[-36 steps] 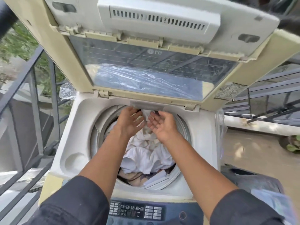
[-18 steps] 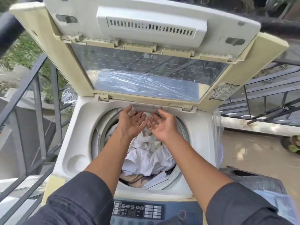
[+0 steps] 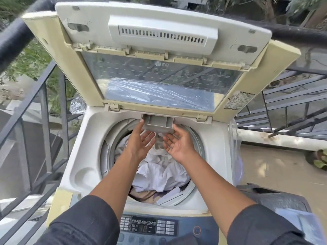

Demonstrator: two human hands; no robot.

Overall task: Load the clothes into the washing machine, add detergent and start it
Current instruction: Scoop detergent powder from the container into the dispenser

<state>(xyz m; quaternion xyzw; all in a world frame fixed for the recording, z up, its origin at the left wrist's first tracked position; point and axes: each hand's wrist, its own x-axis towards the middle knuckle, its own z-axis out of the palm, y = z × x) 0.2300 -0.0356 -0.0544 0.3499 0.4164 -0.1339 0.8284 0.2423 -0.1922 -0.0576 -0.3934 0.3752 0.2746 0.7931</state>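
The top-loading washing machine (image 3: 85, 156) stands with its lid (image 3: 159, 85) raised. White and tan clothes (image 3: 159, 174) fill the drum. A grey detergent drawer (image 3: 157, 122) sticks out from the back rim, over the drum. My left hand (image 3: 139, 144) is just below its left corner, thumb against the drawer's side, fingers spread. My right hand (image 3: 178, 145) mirrors it under the right corner, palm up, thumb by the drawer's edge. Neither hand closes around anything. The control panel (image 3: 146, 227) with a lit display lies at the front, between my sleeves.
A dark metal railing (image 3: 44, 106) runs along the left and behind the lid. A dark bin (image 3: 276, 197) stands close at the right of the machine. A potted plant (image 3: 318, 160) sits on the floor at far right.
The detergent drawer has slid out from the back rim; before, it was flush and my fingers were at its front. My hands have dropped slightly below it and spread.
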